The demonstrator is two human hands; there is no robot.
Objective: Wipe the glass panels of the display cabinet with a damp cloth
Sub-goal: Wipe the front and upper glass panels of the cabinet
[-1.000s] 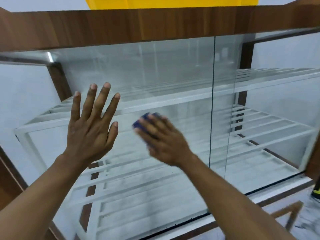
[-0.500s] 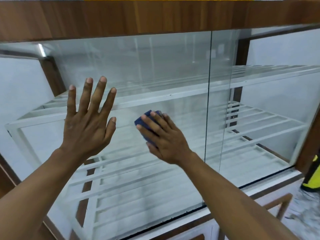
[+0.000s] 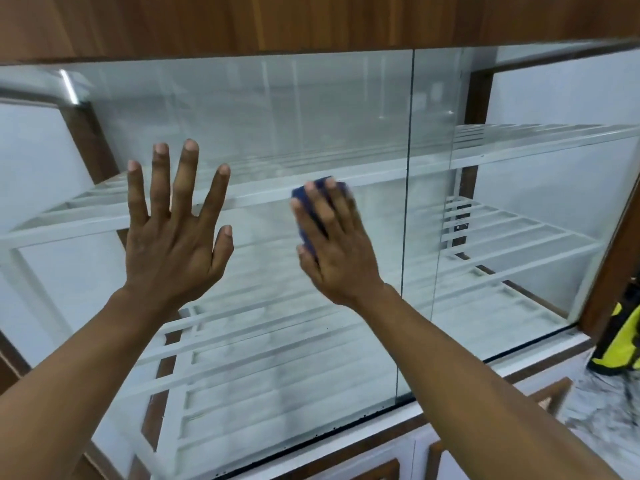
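Note:
The display cabinet's left glass panel fills most of the head view and looks hazy and streaked. My left hand lies flat against it with the fingers spread. To its right, my right hand presses a folded blue cloth against the same panel, fingers laid over the wad and the thumb tucked at its lower edge. Most of the cloth is hidden under the hand. The right glass panel overlaps the left one at a vertical edge just right of my right wrist.
A brown wooden top overhangs the glass. White slatted shelves stand behind the panels. Wood-trimmed lower doors run below the glass track. A yellow and black object sits at the right on the mottled grey floor.
My right hand has slid the blue cloth up and slightly right on the glass, its fingers now flatter. My left hand stays pressed on the panel. The view has tilted down.

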